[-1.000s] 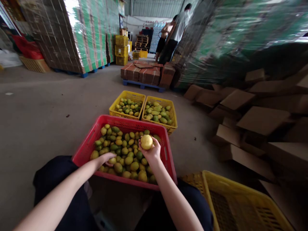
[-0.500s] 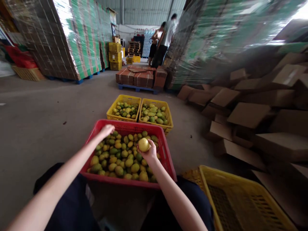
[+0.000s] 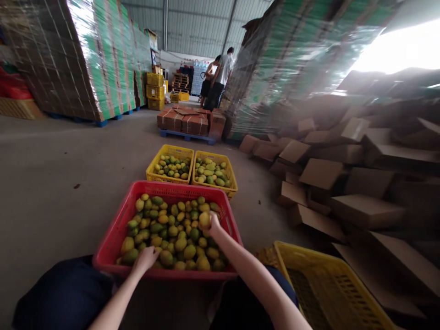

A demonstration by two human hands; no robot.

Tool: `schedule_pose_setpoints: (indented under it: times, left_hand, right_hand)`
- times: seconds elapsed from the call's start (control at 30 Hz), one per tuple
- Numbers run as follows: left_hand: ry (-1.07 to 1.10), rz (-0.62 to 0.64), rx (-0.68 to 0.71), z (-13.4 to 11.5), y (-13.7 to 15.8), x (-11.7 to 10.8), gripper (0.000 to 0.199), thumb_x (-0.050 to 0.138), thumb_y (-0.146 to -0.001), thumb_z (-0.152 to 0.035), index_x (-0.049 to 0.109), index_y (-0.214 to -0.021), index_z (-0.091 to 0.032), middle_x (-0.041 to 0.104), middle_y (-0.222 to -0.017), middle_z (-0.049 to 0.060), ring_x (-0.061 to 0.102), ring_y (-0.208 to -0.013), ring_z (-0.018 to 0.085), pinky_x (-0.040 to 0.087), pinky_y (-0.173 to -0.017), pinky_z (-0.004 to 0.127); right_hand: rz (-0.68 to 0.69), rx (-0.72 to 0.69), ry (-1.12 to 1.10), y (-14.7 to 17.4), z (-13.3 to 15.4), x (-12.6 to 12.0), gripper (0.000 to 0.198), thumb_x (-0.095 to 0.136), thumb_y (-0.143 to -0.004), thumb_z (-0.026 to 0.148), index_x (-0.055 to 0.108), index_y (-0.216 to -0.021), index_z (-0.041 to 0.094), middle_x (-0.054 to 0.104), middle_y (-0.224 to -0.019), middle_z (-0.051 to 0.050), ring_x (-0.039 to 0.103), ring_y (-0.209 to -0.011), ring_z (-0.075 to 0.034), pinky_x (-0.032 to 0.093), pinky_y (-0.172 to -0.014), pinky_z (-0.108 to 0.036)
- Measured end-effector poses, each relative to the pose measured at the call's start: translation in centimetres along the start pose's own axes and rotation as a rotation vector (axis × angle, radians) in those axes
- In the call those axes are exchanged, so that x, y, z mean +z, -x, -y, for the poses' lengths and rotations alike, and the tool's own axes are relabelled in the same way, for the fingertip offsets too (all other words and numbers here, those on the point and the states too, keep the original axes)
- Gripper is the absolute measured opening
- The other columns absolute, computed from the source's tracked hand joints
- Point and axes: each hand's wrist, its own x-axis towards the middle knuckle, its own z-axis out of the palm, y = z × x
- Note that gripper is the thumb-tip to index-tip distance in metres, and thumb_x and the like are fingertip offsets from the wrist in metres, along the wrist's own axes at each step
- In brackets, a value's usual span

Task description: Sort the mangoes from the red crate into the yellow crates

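A red plastic crate stands between my knees, filled with yellow and green lemons. My right hand is closed around a larger, paler yellow lemon and holds it above the right side of the pile. My left hand is low over the near edge of the crate, its fingers curled in against the lemons at the front. Whatever lies within those left fingers is hidden by the hand.
Beyond the red crate stand two yellow crates of similar fruit. Another yellow crate is by my right knee. Cardboard boxes lie heaped at right. Wrapped pallet stacks and two people are farther back.
My left hand has come back from the crate's far left corner to its near edge. My right hand still holds the lemon, now turned more palm-down. The camera view has shifted somewhat.
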Motion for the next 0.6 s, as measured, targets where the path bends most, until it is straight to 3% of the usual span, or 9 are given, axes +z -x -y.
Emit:
schedule_pose_setpoints:
  times: [0.13,0.2,0.3,0.43,0.5,0.6]
  left_hand:
    - [-0.007,0.003,0.001,0.1,-0.1,0.3,0.034,0.034,-0.09,-0.026,0.067,-0.092,-0.016,0.07,-0.104,0.013,0.064,-0.1,0.024,0.043,-0.078,0.029]
    - [-0.009,0.009,0.006,0.1,-0.1,0.4,0.033,0.036,-0.09,-0.028,0.067,-0.094,-0.018,0.07,-0.106,0.012,0.063,-0.102,0.024,0.043,-0.078,0.029]
    - [-0.01,0.042,0.029,0.0,-0.1,0.4,0.031,0.038,-0.089,-0.028,0.067,-0.094,-0.02,0.07,-0.106,0.01,0.063,-0.103,0.023,0.043,-0.078,0.027]
    - [-0.006,0.113,0.056,0.0,-0.1,0.2,0.032,0.04,-0.089,-0.031,0.069,-0.095,-0.019,0.07,-0.106,0.009,0.064,-0.101,0.023,0.043,-0.078,0.026]
    - [-0.003,0.135,0.059,0.1,-0.1,0.2,0.033,0.039,-0.089,-0.032,0.069,-0.097,-0.019,0.07,-0.108,0.009,0.063,-0.102,0.023,0.043,-0.08,0.027]
    - [-0.001,0.173,0.049,0.4,-0.5,0.1,0.029,0.045,-0.086,-0.031,0.07,-0.093,-0.018,0.07,-0.105,0.01,0.062,-0.103,0.025,0.043,-0.082,0.028]
  right_hand:
    - [0.012,-0.28,-0.018,-0.4,10.2,1.5,0.033,0.028,-0.093,0.041,0.051,-0.098,0.018,0.058,-0.064,0.004,0.06,-0.056,-0.01,0.052,-0.052,-0.022]
    - [0.004,-0.335,0.031,-0.3,12.5,1.1,0.031,0.031,-0.093,0.038,0.051,-0.1,0.016,0.058,-0.064,0.004,0.06,-0.052,-0.01,0.052,-0.051,-0.021]
    - [0.052,-0.317,0.186,0.0,10.5,-0.5,0.016,0.043,-0.087,0.022,0.056,-0.093,0.013,0.061,-0.063,0.002,0.06,-0.048,-0.01,0.052,-0.049,-0.022]
    - [0.185,-0.185,0.438,0.8,3.6,-2.1,0.008,0.054,-0.078,0.013,0.061,-0.079,0.009,0.067,-0.062,-0.006,0.063,-0.047,-0.016,0.05,-0.044,-0.025]
    - [0.234,-0.154,0.534,1.1,1.3,-1.8,0.005,0.058,-0.075,0.012,0.062,-0.076,0.01,0.067,-0.061,-0.005,0.061,-0.045,-0.015,0.048,-0.041,-0.023]
    - [0.308,-0.185,0.612,1.7,0.6,-0.6,0.004,0.062,-0.074,0.013,0.064,-0.077,0.014,0.068,-0.065,-0.002,0.06,-0.048,-0.011,0.046,-0.044,-0.018]
